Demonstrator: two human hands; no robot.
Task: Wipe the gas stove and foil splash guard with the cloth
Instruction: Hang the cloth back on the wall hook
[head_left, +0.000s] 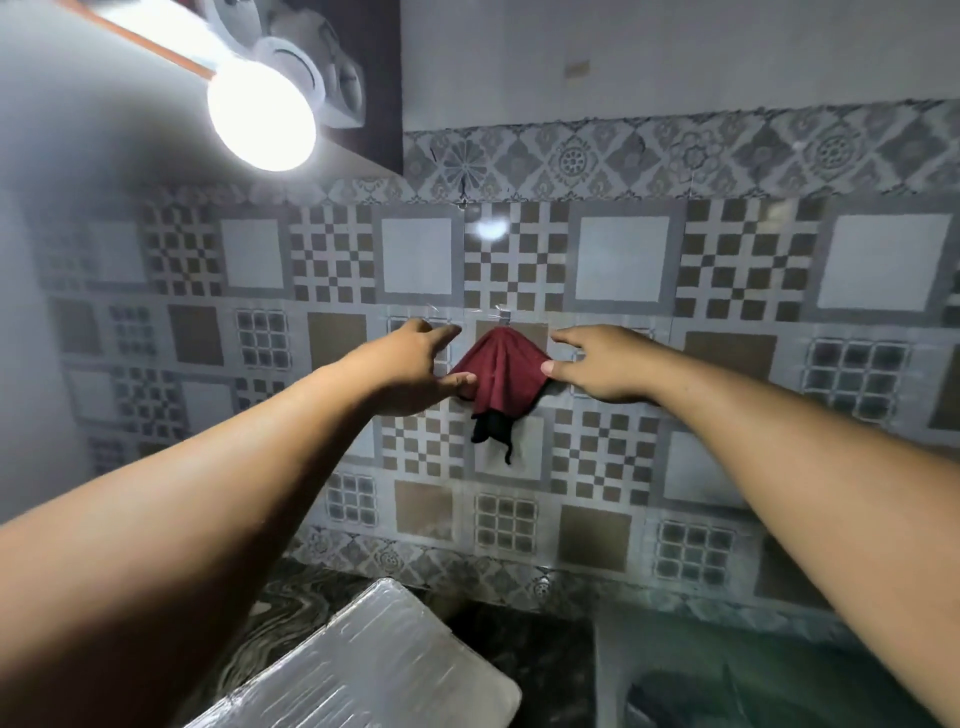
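A dark red cloth with a black end hangs from a small hook on the patterned tile wall. My left hand reaches to its left side, fingers spread, thumb touching the cloth's lower left edge. On the other side, my right hand has its fingers apart and its thumb against the cloth's right edge. Neither hand has closed around it. The foil splash guard shows at the bottom, a shiny ribbed sheet. The gas stove is not in view.
A bright bulb glares at the upper left under a cabinet edge. A dark marbled counter runs below the tiles. A grey sink-like basin lies at the bottom right.
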